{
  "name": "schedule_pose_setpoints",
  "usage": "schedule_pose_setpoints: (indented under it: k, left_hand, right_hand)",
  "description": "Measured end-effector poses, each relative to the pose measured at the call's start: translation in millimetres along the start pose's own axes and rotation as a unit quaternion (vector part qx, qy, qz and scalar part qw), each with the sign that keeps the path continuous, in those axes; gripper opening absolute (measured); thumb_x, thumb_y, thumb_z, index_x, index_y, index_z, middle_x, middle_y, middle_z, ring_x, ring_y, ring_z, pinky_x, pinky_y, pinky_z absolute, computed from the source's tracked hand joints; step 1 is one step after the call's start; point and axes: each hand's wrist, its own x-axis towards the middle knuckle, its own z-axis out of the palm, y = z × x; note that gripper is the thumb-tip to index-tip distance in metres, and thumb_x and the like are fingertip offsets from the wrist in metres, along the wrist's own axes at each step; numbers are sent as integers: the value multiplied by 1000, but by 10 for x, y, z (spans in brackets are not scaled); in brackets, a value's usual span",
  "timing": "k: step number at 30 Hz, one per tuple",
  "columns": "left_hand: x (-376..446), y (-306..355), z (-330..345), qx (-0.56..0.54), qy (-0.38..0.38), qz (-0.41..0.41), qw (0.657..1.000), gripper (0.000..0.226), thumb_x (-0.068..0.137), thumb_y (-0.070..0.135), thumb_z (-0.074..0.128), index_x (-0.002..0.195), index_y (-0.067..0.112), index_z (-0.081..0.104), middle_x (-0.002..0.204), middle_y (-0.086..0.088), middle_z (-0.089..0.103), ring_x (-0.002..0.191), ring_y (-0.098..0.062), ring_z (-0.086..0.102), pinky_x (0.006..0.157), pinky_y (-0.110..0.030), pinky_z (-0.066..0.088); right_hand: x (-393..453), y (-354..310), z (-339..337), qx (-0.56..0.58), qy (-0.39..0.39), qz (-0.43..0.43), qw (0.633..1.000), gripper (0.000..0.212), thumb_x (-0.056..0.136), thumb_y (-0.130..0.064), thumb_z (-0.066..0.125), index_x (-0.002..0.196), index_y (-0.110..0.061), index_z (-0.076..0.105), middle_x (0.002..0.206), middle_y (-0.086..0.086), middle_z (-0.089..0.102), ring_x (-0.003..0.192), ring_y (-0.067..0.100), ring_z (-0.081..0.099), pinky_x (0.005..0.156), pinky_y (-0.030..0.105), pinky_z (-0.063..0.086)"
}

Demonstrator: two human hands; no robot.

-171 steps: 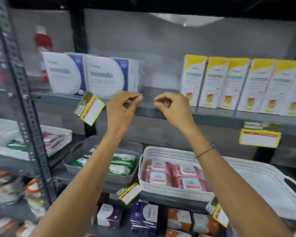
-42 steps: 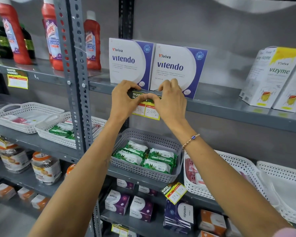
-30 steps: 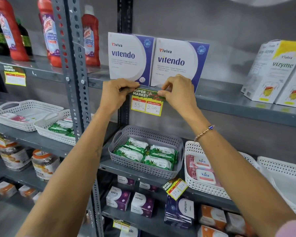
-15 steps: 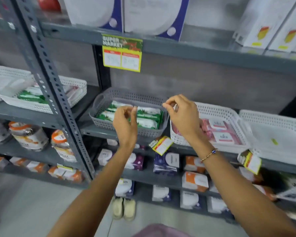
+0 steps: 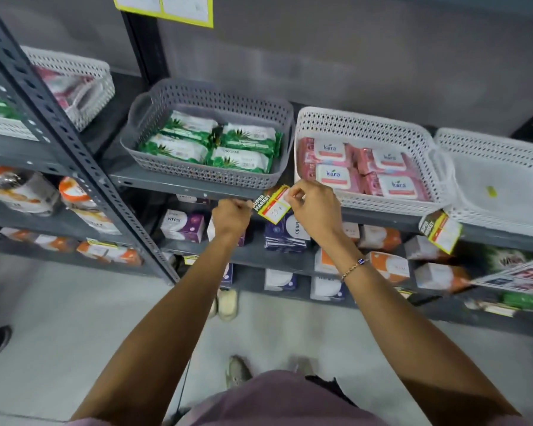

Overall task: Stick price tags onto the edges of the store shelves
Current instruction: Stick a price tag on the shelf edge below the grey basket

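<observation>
My right hand pinches the tilted price tag at frame centre; my left hand, fingers curled, grips its left corner. Tag sits against the shelf edge, below the grey basket.

A shop aisle, grey steel shelves stocked in rows, baskets of wet wipes, boxed goods below, yellow "Super Market" price tags on the shelf edges
</observation>
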Motion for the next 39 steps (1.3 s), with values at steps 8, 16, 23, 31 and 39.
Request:
schedule_pose_setpoints:
  k: [8, 16, 23, 31, 39]
  left_hand:
    - [10, -57, -327, 65, -1, 124, 990, 18, 84, 7, 59, 67, 10, 63, 83, -16, 73, 88, -32, 67, 81, -33, 50]
    - [58, -125, -674, 105, 7, 162, 981, 21, 84, -5, 49, 76, 3, 67, 84, -18, 73, 81, -26, 66, 79, -26, 47]
    - [331, -229, -887, 188, -13, 193, 963, 12, 89, 2, 56, 94, -3, 66, 93, -22, 72, 93, -34, 65, 82, -38, 51]
    - [529, -378, -1023, 156, -60, 189, 968, 13, 85, 14, 67, 89, 1, 66, 92, -15, 73, 87, -23, 67, 78, -26, 50]
    - [609, -553, -929, 145, 34, 203, 968, 14, 87, 13, 65, 85, -1, 67, 83, -21, 72, 78, -32, 67, 70, -33, 54]
  right_hand:
    - [149, -97, 45, -11, -58, 7, 998, 9, 84, -19, 67, 90, -12, 70, 95, 8, 67, 84, 24, 62, 69, 32, 49]
    - [227, -286, 175, -35, -125, 12, 991, 11, 84, -19, 67, 75, -14, 70, 95, 4, 69, 83, 23, 64, 64, 31, 45]
    - [84, -463, 504, -15, -111, 18, 994, 18, 79, -11, 65, 63, -18, 68, 81, -4, 64, 74, 22, 63, 59, 29, 48]
    - [60, -477, 834, 60, -47, 89, 993, 16, 81, -25, 68, 67, -17, 70, 84, 0, 65, 73, 22, 63, 55, 30, 51]
    - [73, -557, 1040, 63, -39, 99, 992, 15, 82, -26, 67, 71, -16, 71, 89, -1, 65, 71, 21, 64, 55, 29, 50]
